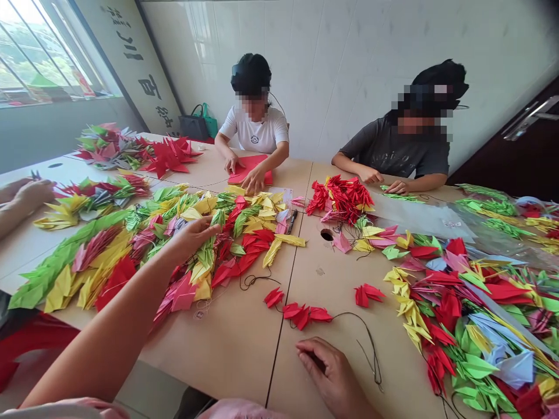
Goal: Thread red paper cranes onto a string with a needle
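Folded paper cranes on the tan desk are plain red, yellow, green, pink and pale blue, with black thread running from the red ones; the red paper sheet is solid, the white T-shirt bears a small dark emblem, and the dark grey T-shirt is plain.

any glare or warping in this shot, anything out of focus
In the head view, the window is overexposed, wide-angle distortion leans the tiled wall and stretches the table, and the paper cranes stay in focus with only soft shadows.
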Demonstrator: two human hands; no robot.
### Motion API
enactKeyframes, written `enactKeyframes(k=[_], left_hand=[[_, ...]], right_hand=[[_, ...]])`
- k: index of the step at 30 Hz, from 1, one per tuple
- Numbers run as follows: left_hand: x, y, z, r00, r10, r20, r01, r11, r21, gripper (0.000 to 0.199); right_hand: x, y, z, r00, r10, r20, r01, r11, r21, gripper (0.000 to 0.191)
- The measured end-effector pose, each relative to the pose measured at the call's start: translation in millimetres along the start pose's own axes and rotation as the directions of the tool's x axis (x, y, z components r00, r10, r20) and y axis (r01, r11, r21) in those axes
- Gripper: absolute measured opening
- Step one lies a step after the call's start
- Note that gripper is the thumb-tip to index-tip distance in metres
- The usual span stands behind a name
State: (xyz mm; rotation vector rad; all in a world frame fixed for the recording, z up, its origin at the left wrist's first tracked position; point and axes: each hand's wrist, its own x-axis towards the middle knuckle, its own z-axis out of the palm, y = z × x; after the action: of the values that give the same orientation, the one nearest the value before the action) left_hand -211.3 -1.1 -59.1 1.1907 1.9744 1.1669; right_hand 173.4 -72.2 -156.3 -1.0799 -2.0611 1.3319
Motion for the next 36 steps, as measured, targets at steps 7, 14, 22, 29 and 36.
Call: enactKeyframes(k=[7,14,22,29,36], left_hand=[[-7.4,20.0,-16.9,0.991,-0.133,0.012,0.127,0.91,-0.394,0.029],[-18.4,31.4,-26.2,0.986,-0.153,0.064,0.165,0.878,-0.448,0.031],[-25.7,34.6,-12.2,0.989,-0.018,0.144,0.028,0.997,-0.066,0.052],[16.5,5.5,18.3,0.986,0.05,0.161,-0.118,0.886,0.449,0.034],[77.3,-0.2,50.1,0.974,0.193,0.122,-0.228,0.824,0.519,0.036]], right_hand=[[-2.2,0.7,0.7,0.999,0.039,-0.002,-0.039,0.999,0.02,0.028],[-1.7,1.1,0.5,0.999,0.047,-0.002,-0.047,0.999,0.017,0.029],[-1.1,0.5,0.9,0.999,0.047,0.012,-0.048,0.999,0.026,0.028],[3.3,-5.4,0.4,0.998,0.028,-0.049,-0.028,1.0,-0.001,0.024],[18.5,26.6,18.2,0.99,-0.08,-0.116,0.074,0.995,-0.062,0.027]])
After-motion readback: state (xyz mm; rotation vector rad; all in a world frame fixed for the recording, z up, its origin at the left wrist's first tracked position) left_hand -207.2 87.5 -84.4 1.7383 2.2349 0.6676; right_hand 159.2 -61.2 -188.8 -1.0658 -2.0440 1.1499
